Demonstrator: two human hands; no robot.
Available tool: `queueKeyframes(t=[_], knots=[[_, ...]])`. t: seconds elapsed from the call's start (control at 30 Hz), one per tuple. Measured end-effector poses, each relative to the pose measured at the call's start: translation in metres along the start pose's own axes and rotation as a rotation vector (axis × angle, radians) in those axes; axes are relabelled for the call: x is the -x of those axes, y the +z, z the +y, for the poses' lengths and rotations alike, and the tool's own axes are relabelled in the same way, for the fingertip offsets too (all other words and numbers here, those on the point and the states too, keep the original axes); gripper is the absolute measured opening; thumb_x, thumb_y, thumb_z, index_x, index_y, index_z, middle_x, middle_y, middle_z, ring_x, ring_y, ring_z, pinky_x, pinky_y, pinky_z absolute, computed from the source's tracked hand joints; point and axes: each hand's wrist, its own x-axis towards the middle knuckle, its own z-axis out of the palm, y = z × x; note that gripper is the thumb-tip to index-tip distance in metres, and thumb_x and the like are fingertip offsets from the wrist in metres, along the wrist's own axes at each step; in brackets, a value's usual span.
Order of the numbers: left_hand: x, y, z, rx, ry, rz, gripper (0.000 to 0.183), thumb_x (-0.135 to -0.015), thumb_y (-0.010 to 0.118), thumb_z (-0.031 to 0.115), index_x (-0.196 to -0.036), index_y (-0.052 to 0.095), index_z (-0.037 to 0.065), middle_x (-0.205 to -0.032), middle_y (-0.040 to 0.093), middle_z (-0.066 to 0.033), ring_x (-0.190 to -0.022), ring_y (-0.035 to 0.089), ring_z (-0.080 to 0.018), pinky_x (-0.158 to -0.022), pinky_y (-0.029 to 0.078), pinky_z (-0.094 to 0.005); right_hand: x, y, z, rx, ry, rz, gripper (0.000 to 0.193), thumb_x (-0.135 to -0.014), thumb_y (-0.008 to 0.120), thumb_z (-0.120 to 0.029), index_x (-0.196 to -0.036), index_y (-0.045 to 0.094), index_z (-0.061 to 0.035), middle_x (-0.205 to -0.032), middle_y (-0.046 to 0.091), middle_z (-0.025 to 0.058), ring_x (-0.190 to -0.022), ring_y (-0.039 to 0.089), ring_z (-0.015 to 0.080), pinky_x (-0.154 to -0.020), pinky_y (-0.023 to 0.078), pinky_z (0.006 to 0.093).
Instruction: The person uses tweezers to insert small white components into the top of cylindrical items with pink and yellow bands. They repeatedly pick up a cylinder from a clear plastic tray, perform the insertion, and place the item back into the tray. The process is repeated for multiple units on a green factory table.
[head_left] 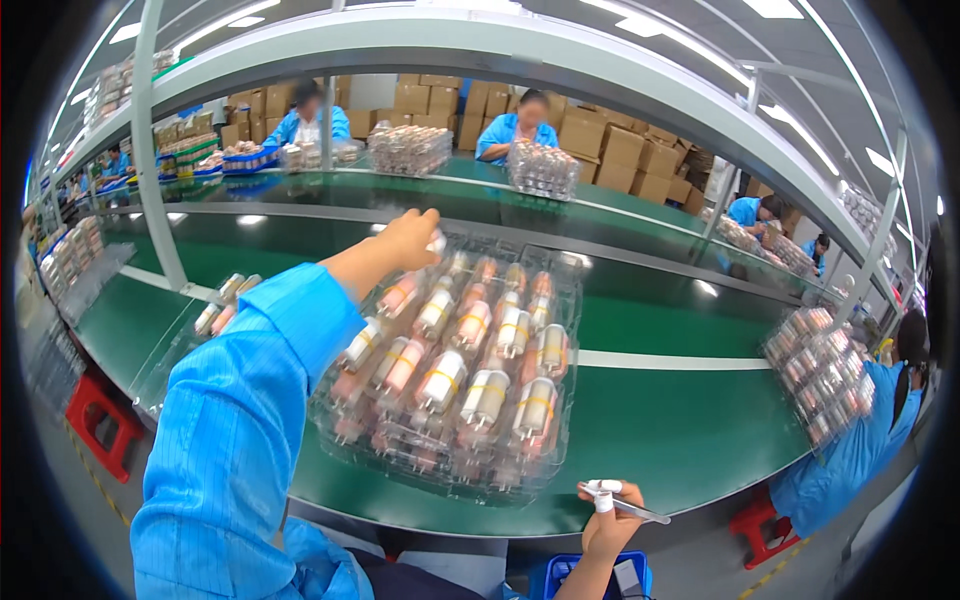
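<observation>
My left hand (pixel 408 242) reaches over the far left corner of a stack of clear plastic trays (pixel 455 480). Its fingers are curled, with a bit of white at their tips; blur hides whether that is a held piece or a finger cover. The top tray holds rows of small white, pink and grey cylinders (pixel 440 380), several with yellow bands and thin metal pins. Low at the right, beyond the near table edge, my right hand (pixel 612 515) is closed on metal tweezers (pixel 652 517). White covers sit on its fingertips.
A clear tray with a few cylinders (pixel 225 305) lies at the left. The green table (pixel 680 430) has a white stripe. A blue bin (pixel 640 575) stands below the near edge. A metal frame (pixel 160 150) rises at the left. People in blue work around, with more tray stacks (pixel 820 375).
</observation>
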Motion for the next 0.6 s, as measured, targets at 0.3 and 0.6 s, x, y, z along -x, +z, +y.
queueKeyframes(t=[0.3,0.6], knots=[[0.01,0.014,0.017,-0.045,0.017,0.147,0.043,-0.068,0.075,0.015,-0.101,0.051,-0.001,-0.104,0.05,-0.0192,-0.098,0.058,-0.0398,-0.081,0.051,-0.0462,-0.001,-0.007,0.002,-0.063,-0.005,-0.054,0.018,-0.079,0.064,0.009,-0.095,0.057,0.0064,-0.09,0.064,0.019,-0.079,0.067,0.0261,-0.073,0.058,0.0383],[0.02,0.024,0.004,-0.045,0.033,0.138,0.019,-0.076,0.067,0.021,-0.083,0.06,0.004,-0.097,0.06,-0.0156,-0.098,0.059,-0.0345,-0.082,0.048,-0.0458,0.001,0.0,0.001,-0.011,-0.037,-0.065,0.014,-0.082,0.064,0.002,-0.095,0.059,0.0049,-0.087,0.064,0.0162,-0.077,0.068,0.0253,-0.071,0.058,0.0376]])
